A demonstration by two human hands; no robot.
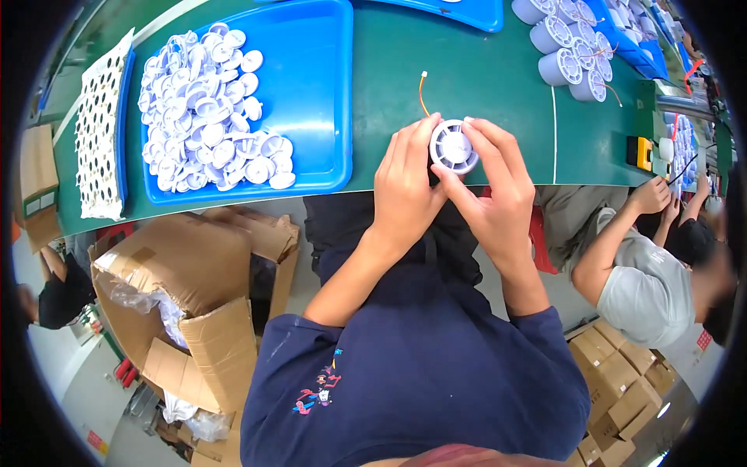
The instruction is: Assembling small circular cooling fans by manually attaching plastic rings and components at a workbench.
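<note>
Above the near edge of the green table, my left hand [408, 187] and my right hand [496, 187] hold a round white plastic housing [454, 148] between them. Its top has a ring of slots around a smooth central disc. My left fingers press on its left side, while my right fingers and thumb close around its right side. A thin orange wire [422, 95] with a small white plug runs out beyond my left fingertips. The underside of the housing is hidden.
To the left, a blue tray [327, 101] holds a heap of small white disc-shaped parts [206, 117]. Beside it stands a white sheet with dark holes [101, 128]. Several similar white housings [560, 66] sit at the far right. Near a co-worker [646, 288] is a yellow-and-black object [640, 153].
</note>
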